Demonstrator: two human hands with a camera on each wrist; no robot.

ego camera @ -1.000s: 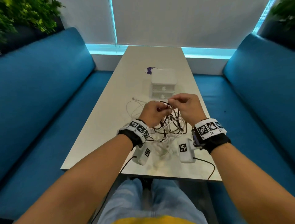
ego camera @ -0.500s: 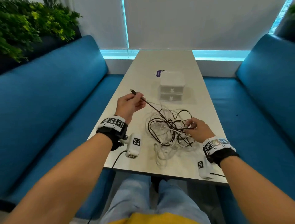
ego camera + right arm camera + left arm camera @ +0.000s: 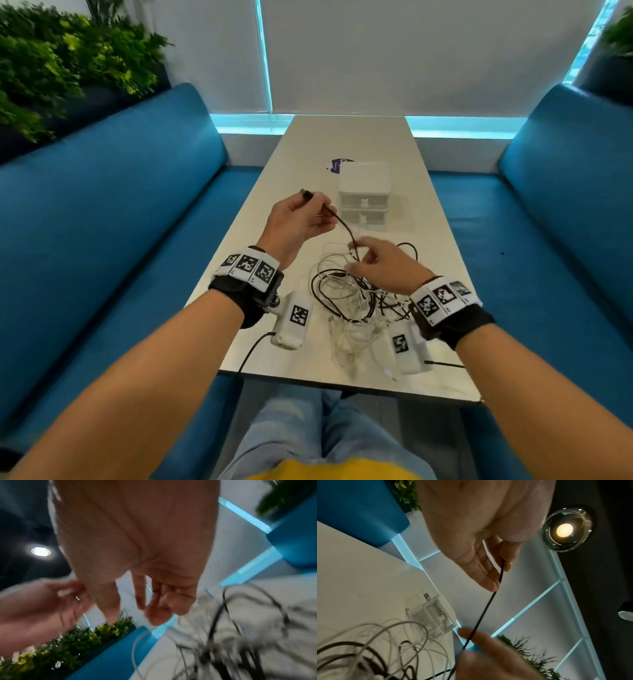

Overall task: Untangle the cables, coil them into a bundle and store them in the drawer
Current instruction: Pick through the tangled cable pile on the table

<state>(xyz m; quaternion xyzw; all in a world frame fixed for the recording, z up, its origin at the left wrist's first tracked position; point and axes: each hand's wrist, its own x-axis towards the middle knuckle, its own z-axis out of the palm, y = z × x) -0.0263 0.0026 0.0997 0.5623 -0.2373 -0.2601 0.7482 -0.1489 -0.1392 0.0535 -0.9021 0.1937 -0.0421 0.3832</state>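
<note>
Black cable is pinched near its plug by the left hand at 11 o'clock of the tangle, and farther down by the right hand, presumably to draw it free.

Both bare forearms reach forward, banded at the wrists; the left hand is raised, fingers pinched, the right hand lower, fingertips pinched together.

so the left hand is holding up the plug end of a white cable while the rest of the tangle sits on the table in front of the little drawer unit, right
Not quite: the cable in the left hand is black, not white, as the head and left wrist views show. The rest holds: the left hand holds up its plug end, and the tangle lies on the table in front of the little drawer unit.
</note>
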